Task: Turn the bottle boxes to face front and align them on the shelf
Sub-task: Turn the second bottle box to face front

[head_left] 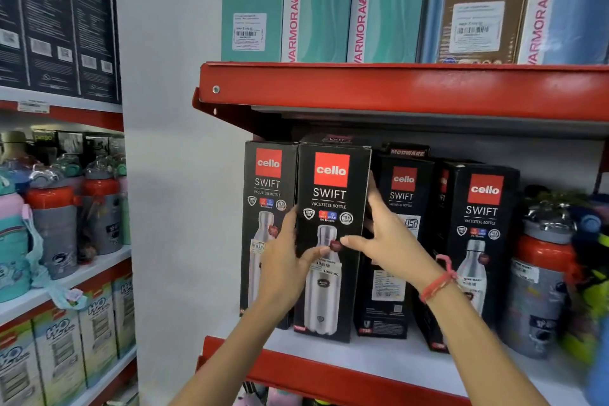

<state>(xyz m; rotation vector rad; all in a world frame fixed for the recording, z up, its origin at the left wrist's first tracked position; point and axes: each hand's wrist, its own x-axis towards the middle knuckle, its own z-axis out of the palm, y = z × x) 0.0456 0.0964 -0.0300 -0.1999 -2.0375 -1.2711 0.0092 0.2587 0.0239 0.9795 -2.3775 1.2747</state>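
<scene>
At centre frame, the upright second box (331, 241) stands clasped between the left hand (283, 260) and right hand (385, 234), its long axis vertical, front outward.

My left hand (280, 260) covers part of the far-left box (267, 201), my right fingers (374, 194) vanish behind the middle box (331, 241), and the bottles (580, 273) blur at the right edge.
</scene>
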